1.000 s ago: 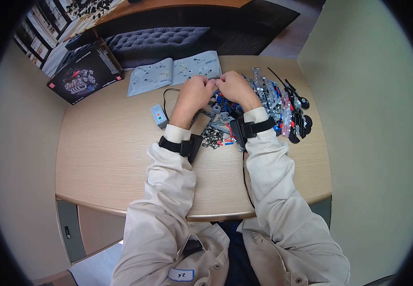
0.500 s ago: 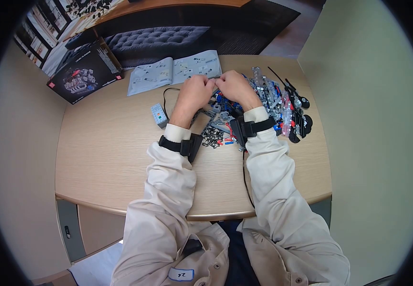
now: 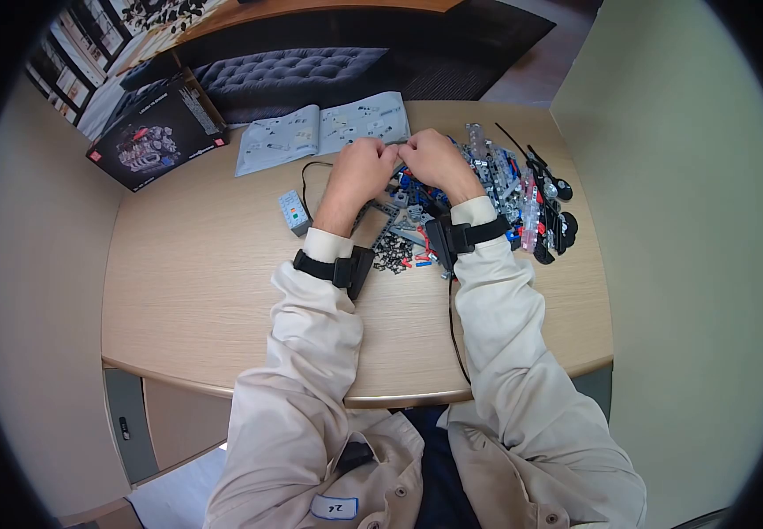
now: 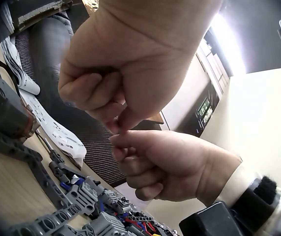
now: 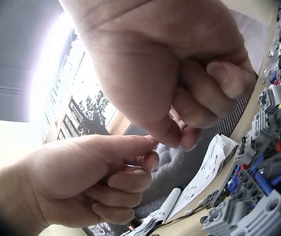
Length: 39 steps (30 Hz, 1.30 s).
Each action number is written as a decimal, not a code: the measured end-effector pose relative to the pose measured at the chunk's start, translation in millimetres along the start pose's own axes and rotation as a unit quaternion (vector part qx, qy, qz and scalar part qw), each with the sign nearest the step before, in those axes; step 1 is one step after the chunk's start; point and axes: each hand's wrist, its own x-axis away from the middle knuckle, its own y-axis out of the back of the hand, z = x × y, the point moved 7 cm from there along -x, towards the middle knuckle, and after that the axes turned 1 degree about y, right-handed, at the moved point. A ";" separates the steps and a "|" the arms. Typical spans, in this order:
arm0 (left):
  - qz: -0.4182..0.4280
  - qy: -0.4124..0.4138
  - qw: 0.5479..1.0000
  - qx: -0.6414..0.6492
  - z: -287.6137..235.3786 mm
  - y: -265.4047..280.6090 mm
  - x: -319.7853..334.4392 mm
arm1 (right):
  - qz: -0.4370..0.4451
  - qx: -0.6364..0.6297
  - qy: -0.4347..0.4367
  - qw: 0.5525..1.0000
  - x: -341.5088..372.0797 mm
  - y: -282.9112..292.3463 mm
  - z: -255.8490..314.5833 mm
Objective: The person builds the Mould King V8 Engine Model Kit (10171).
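Grey plastic, hard-edged and pierced with round holes, makes up most of the heap of building pieces (image 3: 496, 181) on the wooden table (image 3: 214, 300), beneath and to the right of the two hands. Smooth red and blue bits show among the grey, and tiny black parts (image 3: 390, 254) lie scattered at its near edge.

Above the heap, the left hand (image 3: 364, 172) and right hand (image 3: 439, 163) meet at the fingertips. On each, the fingers curl into the palm and the thumb presses close against the forefinger; I cannot tell what, if anything, they pinch, nor which way it would point, as the tips cover it.

Of the pieces near them, a straight grey beam (image 4: 52, 189) has its long axis slanting from upper left to lower right in the left wrist view. At the heap's right, a pinkish clear strip (image 3: 530, 220) runs lengthwise, roughly away from the person.

Left of the hands sits a pale grey block-shaped box (image 3: 293, 214), a thin black cable (image 3: 305, 181) curving beside it. Beyond, a matte paper booklet (image 3: 320, 134) lies open, wider than deep, its fold pointing away from the person
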 end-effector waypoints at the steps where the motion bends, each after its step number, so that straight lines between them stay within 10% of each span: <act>1: -0.001 -0.002 1.000 0.000 -0.2 0.0 0.0 | -0.002 -0.002 0.001 1.000 0.0 -0.3 -0.2; 39: 0.003 0.000 1.000 0.001 1.8 -1.7 -0.7 | -0.004 0.001 0.003 1.000 -1.0 -1.3 -1.9</act>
